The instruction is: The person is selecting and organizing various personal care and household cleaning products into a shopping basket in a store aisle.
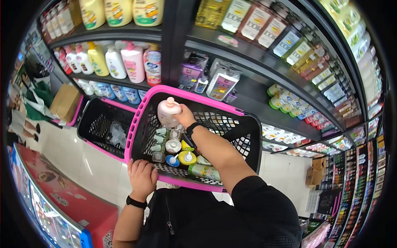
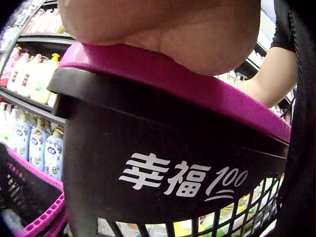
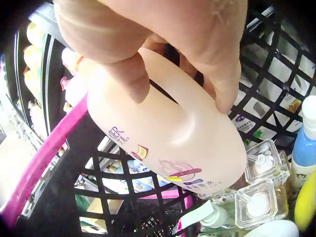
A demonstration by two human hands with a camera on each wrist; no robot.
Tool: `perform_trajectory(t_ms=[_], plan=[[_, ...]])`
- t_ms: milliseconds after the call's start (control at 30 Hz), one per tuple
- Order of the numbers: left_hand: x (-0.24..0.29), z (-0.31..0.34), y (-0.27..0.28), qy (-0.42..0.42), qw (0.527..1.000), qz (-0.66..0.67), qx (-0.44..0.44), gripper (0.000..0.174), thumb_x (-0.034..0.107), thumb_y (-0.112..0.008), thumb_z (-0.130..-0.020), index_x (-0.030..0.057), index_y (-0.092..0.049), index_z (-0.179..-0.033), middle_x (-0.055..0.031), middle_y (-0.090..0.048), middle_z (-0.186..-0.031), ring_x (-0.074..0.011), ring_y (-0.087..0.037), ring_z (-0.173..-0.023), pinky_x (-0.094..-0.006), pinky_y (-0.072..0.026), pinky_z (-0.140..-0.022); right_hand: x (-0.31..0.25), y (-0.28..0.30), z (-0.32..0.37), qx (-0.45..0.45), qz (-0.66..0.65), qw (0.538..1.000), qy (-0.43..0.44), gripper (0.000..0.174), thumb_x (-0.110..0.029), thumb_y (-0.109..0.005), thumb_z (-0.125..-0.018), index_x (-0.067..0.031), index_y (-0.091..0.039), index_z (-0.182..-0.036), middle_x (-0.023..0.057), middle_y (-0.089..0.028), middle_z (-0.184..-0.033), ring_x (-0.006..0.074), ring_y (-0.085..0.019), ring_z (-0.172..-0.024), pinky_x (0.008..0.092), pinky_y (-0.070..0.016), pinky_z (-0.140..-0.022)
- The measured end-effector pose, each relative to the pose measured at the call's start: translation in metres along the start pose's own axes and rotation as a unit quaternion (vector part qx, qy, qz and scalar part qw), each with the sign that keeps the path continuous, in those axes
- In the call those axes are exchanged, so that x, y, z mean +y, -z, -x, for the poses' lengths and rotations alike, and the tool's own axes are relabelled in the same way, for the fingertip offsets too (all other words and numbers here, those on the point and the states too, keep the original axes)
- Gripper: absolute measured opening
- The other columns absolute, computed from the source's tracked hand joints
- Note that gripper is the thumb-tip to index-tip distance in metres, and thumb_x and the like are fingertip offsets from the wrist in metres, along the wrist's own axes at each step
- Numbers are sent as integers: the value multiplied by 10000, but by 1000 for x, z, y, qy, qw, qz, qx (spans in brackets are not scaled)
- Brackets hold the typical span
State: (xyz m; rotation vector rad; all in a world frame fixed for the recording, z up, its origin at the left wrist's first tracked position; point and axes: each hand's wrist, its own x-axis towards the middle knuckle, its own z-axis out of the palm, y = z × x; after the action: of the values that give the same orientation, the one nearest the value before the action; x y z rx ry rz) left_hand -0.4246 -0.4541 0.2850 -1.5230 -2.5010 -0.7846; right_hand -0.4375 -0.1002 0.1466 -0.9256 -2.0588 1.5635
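Note:
My right hand (image 1: 185, 117) grips a pale pink pump bottle (image 1: 167, 111) inside the far left corner of a black basket with a pink rim (image 1: 192, 96). In the right wrist view the thumb and fingers wrap the bottle (image 3: 168, 133), which leans over several clear-capped bottles (image 3: 257, 202). Other pump bottles stand in the basket, among them a yellow one (image 1: 188, 157) and a blue one (image 1: 172, 160); a green-capped bottle (image 1: 204, 172) lies on its side. My left hand (image 1: 142, 177) rests with its fingers over the near left rim of the basket.
Shelves of bottles (image 1: 134, 62) rise behind the basket. A second black basket (image 1: 103, 124) with a crumpled clear bag stands to the left, near a cardboard box (image 1: 66, 102). A red display counter (image 1: 62, 194) is at lower left, and another person's legs (image 1: 29, 128) show at far left.

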Motion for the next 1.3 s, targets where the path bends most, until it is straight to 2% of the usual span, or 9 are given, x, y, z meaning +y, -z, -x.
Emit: perform_trajectory(t_ms=[167,400,533,667,733,800,967,1200,1300], plan=[[7,-3,-2,7,1000,-25,-2,187,216,-641,-836,76,-694,-947,-88,-655,-1011,-320,-580,-1073,-553,-309,-1128,-31,18,15,-51,63,997,-9,589,-176,-792,-779,-49,-565,-1308,184,-673,-1226,317,-654,-1148,406,-496,-988],[17,-6,-6,29,998,-47,-6,130,151,-625,-832,76,-674,-926,-84,-659,-986,-327,-588,-1046,-534,-322,-1121,-35,52,33,-14,118,992,36,607,-278,-800,-749,-22,-581,-1254,240,-665,-1175,411,-627,-1132,468,-495,-992],[15,-3,-13,43,998,-42,18,116,143,-640,-811,75,-681,-896,-79,-668,-949,-312,-600,-1025,-531,-311,-1132,-88,147,55,-162,-15,977,134,222,-118,-709,-842,-17,-677,-1037,96,-723,-921,191,-696,-849,334,-558,-777],[16,-1,-15,50,997,-45,27,96,145,-648,-820,81,-683,-884,-75,-671,-937,-307,-603,-1012,-529,-316,-1132,-118,247,29,123,-9,982,142,253,-126,-759,-811,-11,-670,-1018,79,-694,-872,194,-671,-789,338,-552,-742],[17,1,-12,54,997,-50,15,93,151,-647,-829,82,-682,-880,-74,-670,-935,-306,-604,-1010,-528,-316,-1133,-93,281,-10,273,-27,953,130,409,-155,-798,-772,11,-648,-1114,122,-688,-954,233,-674,-870,363,-553,-779],[18,-2,-13,53,997,-50,12,92,154,-649,-833,82,-681,-880,-73,-670,-935,-308,-605,-1017,-528,-317,-1133,-89,298,-17,304,62,943,116,616,-199,-838,-738,44,-590,-1247,162,-676,-1027,274,-665,-965,384,-543,-849],[17,1,-9,49,998,-37,20,88,127,-677,-826,71,-675,-893,-91,-670,-979,-345,-595,-1094,-524,-360,-1103,-61,289,-49,71,43,986,142,853,-252,-867,-709,52,-478,-1405,246,-653,-1274,337,-641,-1178,379,-489,-995],[36,38,19,96,990,2,106,101,18,-676,-824,30,-655,-922,-142,-661,-1057,-405,-561,-1177,-489,-442,-1025,-74,288,-46,35,75,990,116,747,-191,-854,-702,35,-533,-1338,220,-692,-1193,337,-673,-1113,377,-498,-975],[32,46,33,115,987,22,111,108,-2,-663,-825,14,-651,-931,-157,-661,-1032,-404,-581,-1149,-483,-460,-997,-71,291,-44,39,146,973,176,669,-181,-853,-720,34,-570,-1287,206,-703,-1166,315,-674,-1107,379,-499,-973]])
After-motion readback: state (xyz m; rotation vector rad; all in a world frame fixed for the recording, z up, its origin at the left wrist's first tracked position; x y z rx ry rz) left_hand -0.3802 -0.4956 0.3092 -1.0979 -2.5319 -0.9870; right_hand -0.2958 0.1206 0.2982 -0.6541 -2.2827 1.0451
